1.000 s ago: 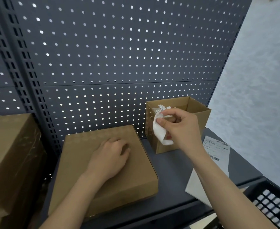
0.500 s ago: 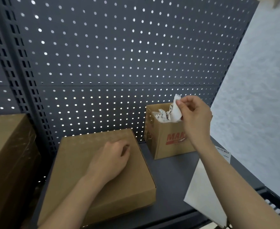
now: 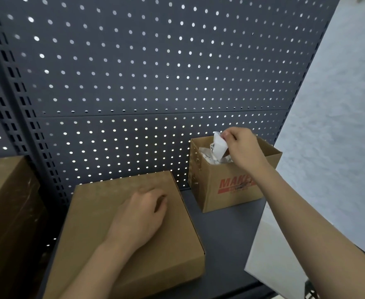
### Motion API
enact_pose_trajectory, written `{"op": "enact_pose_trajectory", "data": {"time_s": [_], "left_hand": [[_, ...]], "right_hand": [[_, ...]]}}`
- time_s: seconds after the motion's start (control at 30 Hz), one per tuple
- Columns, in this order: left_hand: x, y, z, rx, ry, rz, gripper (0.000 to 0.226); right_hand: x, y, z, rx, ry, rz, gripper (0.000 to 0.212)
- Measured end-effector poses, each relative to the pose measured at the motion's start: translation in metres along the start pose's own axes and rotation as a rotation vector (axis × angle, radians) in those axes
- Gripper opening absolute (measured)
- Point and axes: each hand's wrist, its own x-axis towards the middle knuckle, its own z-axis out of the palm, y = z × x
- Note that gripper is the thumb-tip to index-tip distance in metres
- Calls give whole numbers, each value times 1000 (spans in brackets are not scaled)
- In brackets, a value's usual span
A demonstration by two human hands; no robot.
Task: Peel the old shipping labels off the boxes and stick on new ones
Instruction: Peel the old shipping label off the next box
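Dark perforated pegboard (image 3: 155, 72) backed the grey shelf (image 3: 226, 234) you were working at, with a pale wall to your right. A second before, your right hand (image 3: 242, 147) had held the peeled label (image 3: 219, 145) low in front of the small open box (image 3: 226, 190). By this moment you had carried it up and over the rim, and it hung partly inside the opening, above the crumpled scraps (image 3: 207, 157) already piled there. Your thumb and fingers were pinched on its upper edge, so it had not yet been let go.

Your left hand (image 3: 142, 212) had not moved. It lay on the lid of the flat box (image 3: 168, 255) with fingers loosely bent, gripping nothing, well apart from the other hand.

I read that as the peeling on this box being finished and the waste nearly binned, which left the fresh label as the next step. What I could see of the lid was plain brown card with no sticker. The peeled label was white, curled and folded on itself, and probably tacky enough to cling to your fingers. The white sheet (image 3: 270, 255) lay on the shelf under your right forearm, and no print showed on the part in view.
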Motion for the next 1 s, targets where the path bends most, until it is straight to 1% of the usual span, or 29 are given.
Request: {"op": "enact_pose_trajectory", "data": {"time_s": [0.07, 0.13, 0.2, 0.23, 0.3, 0.37, 0.43, 0.53, 0.57, 0.6, 0.67, 0.7, 0.77, 0.83, 0.87, 0.97, 1.0], "left_hand": [[0, -1, 2, 20, 7, 21, 20], [0, -1, 2, 28, 11, 29, 20], [0, -2, 3, 36, 13, 37, 19], [0, -3, 3, 39, 13, 38, 20], [0, -2, 3, 44, 10, 34, 20], [-1, -1, 3, 55, 5, 27, 21], [-2, 0, 3, 68, 3, 25, 21], [-3, 2, 2, 76, -4, 20, 22], [-3, 3, 2, 77, -8, 15, 23], [-4, 4, 2, 79, -14, 10, 24], [-6, 6, 1, 93, -31, 7, 29], [-7, 6, 1, 101, -42, 6, 31], [-8, 8, 1, 126, -61, 1, 36], [-10, 9, 0, 155, -66, 1, 40], [-11, 9, 0, 163, -66, 0, 41], [-12, 10, 0, 166, -71, -2, 43], [-12, 10, 0, 165, -70, -2, 43]], "right_hand": [[2, 3, 3, -19, -92, 25, 33], [0, 2, 3, -73, -220, 55, 39], [1, 6, 4, -157, -303, 38, 33], [4, 10, 4, -217, -314, 22, 28], [7, 14, 4, -290, -294, 29, 15], [9, 17, 6, -270, -265, 60, 8], [8, 16, 7, -253, -248, 80, 10], [7, 14, 7, -196, -202, 94, 28], [7, 16, 8, -180, -193, 86, 30], [7, 15, 10, -192, -184, 65, 27], [7, 16, 12, -250, -162, 18, 8], [6, 16, 12, -269, -164, 1, 6], [2, 14, 12, -311, -201, -14, 19], [-1, 13, 10, -336, -202, -35, 24], [-3, 13, 10, -339, -182, -39, 24], [-7, 11, 7, -275, -92, -15, 9], [-7, 11, 6, -258, -71, -5, 7]]}}
